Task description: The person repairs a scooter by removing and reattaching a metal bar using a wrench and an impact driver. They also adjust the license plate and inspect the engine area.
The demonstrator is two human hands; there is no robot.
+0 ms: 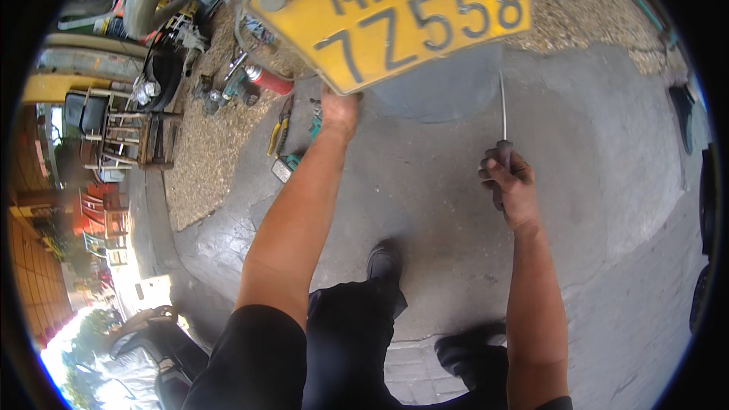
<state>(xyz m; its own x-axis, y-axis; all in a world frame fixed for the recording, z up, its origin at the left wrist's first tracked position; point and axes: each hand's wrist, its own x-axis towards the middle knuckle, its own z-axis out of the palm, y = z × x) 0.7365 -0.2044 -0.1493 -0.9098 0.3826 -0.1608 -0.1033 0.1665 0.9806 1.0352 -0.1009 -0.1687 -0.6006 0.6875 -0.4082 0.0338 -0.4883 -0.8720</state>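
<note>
A yellow licence plate [425,23] with dark raised characters hangs at the top, tilted. Just below its lower edge shows a grey, rounded flap-like panel [448,91]. My left hand [339,112] reaches up to the plate's lower left corner, and its fingers are hidden behind it. In my right hand [518,186], a screwdriver [503,110] is gripped by its dark handle. Its long metal shaft points up, alongside the panel's right edge, and I cannot make out where the tip ends.
Left of my left hand lie yellow-handled pliers [279,129], a red spray can [269,80] and a green-and-grey tool [285,167]. Wooden chairs [129,133] stand farther left. A parked scooter [163,349] is at the lower left. My shoes [385,260] rest on the concrete.
</note>
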